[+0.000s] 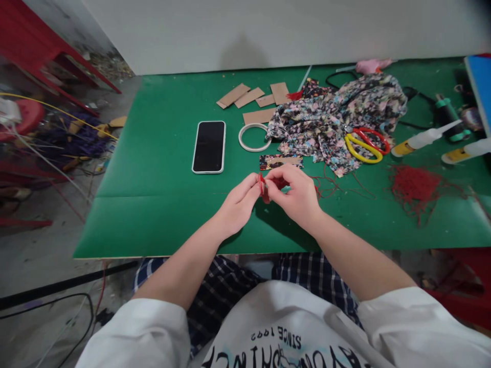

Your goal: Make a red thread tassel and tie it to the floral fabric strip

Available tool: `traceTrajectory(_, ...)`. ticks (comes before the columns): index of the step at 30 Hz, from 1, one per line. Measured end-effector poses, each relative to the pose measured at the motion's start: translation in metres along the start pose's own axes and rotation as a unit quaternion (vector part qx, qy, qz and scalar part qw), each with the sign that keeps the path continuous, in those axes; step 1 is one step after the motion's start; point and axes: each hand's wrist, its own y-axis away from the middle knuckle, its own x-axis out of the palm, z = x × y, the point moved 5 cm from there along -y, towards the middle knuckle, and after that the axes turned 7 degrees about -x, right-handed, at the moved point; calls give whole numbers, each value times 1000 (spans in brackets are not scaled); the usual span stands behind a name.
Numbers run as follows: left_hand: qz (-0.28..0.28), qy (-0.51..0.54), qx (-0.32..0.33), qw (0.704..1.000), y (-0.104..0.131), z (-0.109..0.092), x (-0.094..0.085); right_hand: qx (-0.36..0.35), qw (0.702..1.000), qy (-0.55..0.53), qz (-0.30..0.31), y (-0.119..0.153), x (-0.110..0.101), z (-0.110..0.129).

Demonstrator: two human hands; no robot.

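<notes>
Close together over the green table, my left hand (238,204) and my right hand (294,196) both pinch red thread (262,185) between their fingertips. The thread looks bunched or wrapped there; the fingers partly hide it. Loose strands trail out to the right of my right hand. Just beyond my fingers lies a flat cardboard strip with floral cloth (282,162) around its edges. A white-framed phone (209,147) rests beyond my left hand, and a roll of white tape (241,138) lies near the floral fabric.
Crumpled floral fabric (326,117) spreads across the back right, with red-and-yellow scissors (362,153) on its edge. Several cardboard pieces (251,97) lie behind the tape. At right are a tangle of red thread (412,186), two glue bottles (416,142) and a green-black tool (452,117).
</notes>
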Motion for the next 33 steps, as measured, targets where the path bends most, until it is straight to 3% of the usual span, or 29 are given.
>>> traceTrajectory(5,7,29,-3,1000,-1,2,1,-36,999,27,-5,2,1,4)
traceTrajectory(8,-11,-43,11,999,0,-1,-2,-32,999,13,-7,1,0,4)
traceTrajectory(12,-38,-179,35,982,2,-5,-4,26,999,-29,23,0,1,-1)
traceTrajectory(15,-60,-290,56,953,2,-7,-4,70,996,-44,34,-1,2,-6)
traceTrajectory(19,-99,-423,110,894,2,-8,-3,118,989,-79,43,0,5,-12)
traceTrajectory(22,-121,-490,159,849,3,-8,-1,146,982,-104,58,0,8,-15)
traceTrajectory(24,-128,-508,172,835,3,-8,0,152,981,-104,60,0,8,-15)
traceTrajectory(26,-134,-496,174,840,4,-9,-1,156,980,-106,57,0,8,-16)
traceTrajectory(31,-153,-345,162,912,6,-19,-15,204,962,-176,50,1,8,-21)
traceTrajectory(33,-183,-296,161,924,8,-23,-21,229,951,-204,51,2,8,-23)
